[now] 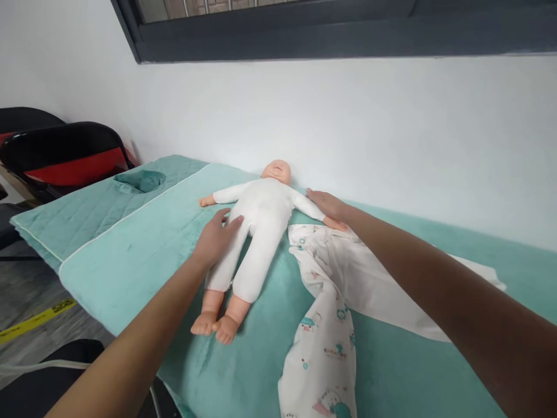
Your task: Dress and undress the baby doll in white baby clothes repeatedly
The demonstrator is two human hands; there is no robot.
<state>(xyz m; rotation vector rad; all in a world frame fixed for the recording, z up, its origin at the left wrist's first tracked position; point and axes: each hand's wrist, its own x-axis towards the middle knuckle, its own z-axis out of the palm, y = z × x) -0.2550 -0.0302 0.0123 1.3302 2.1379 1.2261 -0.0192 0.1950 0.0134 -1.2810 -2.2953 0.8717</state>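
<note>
A baby doll (265,206) with a white cloth body lies on its back, head toward the wall and bare feet toward me. My left hand (217,237) rests at the doll's hip and upper thigh on the left, fingers stretched out. Beside the doll's arm on the right is my right hand (325,203), laid flat with straight fingers; whether it touches the arm I cannot tell. White baby trousers (324,296) with a teal and pink print lie spread to the right of the doll, partly under my right forearm.
A teal plush cover (143,249) lies under everything, with a quilted section and a bunched teal cloth (139,181) at the left. The white wall (391,133) stands right behind. Black chairs (65,151) with red are at the far left.
</note>
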